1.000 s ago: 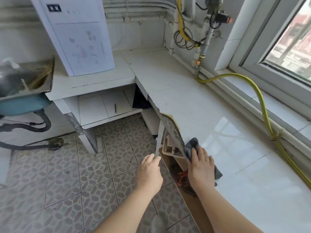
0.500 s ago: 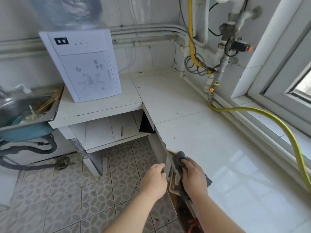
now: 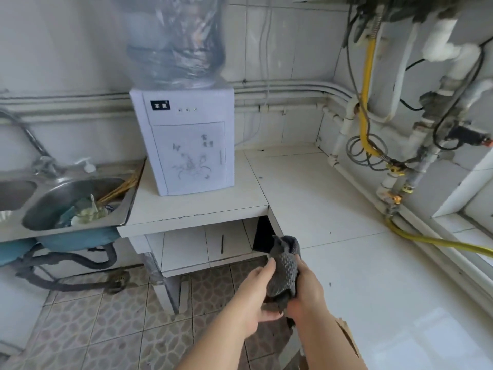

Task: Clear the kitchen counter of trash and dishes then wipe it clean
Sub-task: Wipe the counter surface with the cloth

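A dark grey knitted cloth [image 3: 284,268] is bunched up between both my hands, just off the front edge of the white tiled counter [image 3: 354,263]. My right hand [image 3: 306,292] grips its right side. My left hand [image 3: 256,292] cups it from the left and below, thumb against the fabric. The counter runs in an L from the right side to the back wall.
A white water dispenser [image 3: 186,145] with a wrapped bottle stands on the lower counter. Left of it a steel sink [image 3: 74,201] holds dishes and chopsticks. Pipes and a yellow gas hose [image 3: 437,241] run along the right wall. Patterned tile floor lies below.
My right hand lifted the cloth off the counter edge and my left hand came in to hold it too. The view tilted up toward the back wall.
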Demonstrator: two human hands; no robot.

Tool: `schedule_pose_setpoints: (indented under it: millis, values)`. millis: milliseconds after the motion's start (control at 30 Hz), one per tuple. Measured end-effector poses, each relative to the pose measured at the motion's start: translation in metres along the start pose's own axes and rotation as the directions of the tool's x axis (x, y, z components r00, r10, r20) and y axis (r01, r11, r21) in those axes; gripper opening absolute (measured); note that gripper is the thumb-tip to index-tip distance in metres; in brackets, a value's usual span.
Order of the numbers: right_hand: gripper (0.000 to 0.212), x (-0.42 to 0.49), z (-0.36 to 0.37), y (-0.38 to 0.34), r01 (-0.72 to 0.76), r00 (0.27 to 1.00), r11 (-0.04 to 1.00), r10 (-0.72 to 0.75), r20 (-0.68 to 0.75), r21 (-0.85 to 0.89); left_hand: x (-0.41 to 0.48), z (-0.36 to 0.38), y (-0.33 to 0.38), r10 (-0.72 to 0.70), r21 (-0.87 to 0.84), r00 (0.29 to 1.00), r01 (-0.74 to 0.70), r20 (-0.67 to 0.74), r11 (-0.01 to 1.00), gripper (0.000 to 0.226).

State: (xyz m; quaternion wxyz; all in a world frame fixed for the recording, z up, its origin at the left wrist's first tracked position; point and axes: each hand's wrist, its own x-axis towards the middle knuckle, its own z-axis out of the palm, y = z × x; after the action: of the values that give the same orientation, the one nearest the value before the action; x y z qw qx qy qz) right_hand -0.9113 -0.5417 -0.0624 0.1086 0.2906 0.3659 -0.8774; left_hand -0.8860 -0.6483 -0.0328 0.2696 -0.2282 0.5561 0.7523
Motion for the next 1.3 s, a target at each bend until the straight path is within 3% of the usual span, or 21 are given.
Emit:
schedule_pose_setpoints:
  millis: [433, 533, 633, 767, 900, 1000, 1167, 1300]
  values:
    - [0.046, 0.063, 0.169, 0.049, -0.052, 0.988, 0.996, 0.062, 0.139, -0.075, 0.043, -0.139, 0.124, 0.079, 0.092, 0.995, -0.074, -0.053, 0.993, 0.021]
    - [0.054, 0.069, 0.183, 0.053, -0.12, 0.973, 0.98, 0.148, 0.18, -0.16, 0.048, -0.161, 0.144, 0.148, 0.157, 0.984, -0.131, -0.103, 0.979, 0.029]
    - [0.043, 0.075, 0.195, 0.052, -0.055, 0.964, 0.965, 0.118, 0.24, -0.255, 0.051, -0.179, 0.164, 0.239, 0.206, 0.954, -0.201, -0.178, 0.958, 0.025]
    - [0.03, 0.085, 0.208, 0.046, -0.048, 0.978, 0.948, 0.108, 0.177, -0.315, 0.051, -0.198, 0.183, 0.283, 0.198, 0.936, -0.243, -0.21, 0.95, 0.008]
    - [0.036, 0.096, 0.214, 0.035, -0.055, 0.993, 0.947, 0.086, 0.085, -0.316, 0.062, -0.214, 0.193, 0.392, 0.327, 0.849, -0.28, -0.354, 0.903, 0.018]
    - [0.033, 0.095, 0.212, 0.024, 0.004, 0.995, 0.928, 0.032, 0.092, -0.373, 0.074, -0.214, 0.195, 0.397, 0.335, 0.809, -0.264, -0.434, 0.904, 0.025]
    - [0.024, 0.082, 0.205, 0.013, 0.094, 0.994, 0.831, -0.043, 0.105, -0.548, 0.088, -0.19, 0.188, 0.22, 0.104, 0.917, -0.196, -0.333, 0.975, 0.035]
    - [0.02, 0.082, 0.19, 0.011, 0.156, 0.987, 0.87, -0.115, 0.114, -0.468, 0.084, -0.185, 0.191, 0.227, 0.158, 0.962, -0.204, -0.149, 0.966, 0.038]
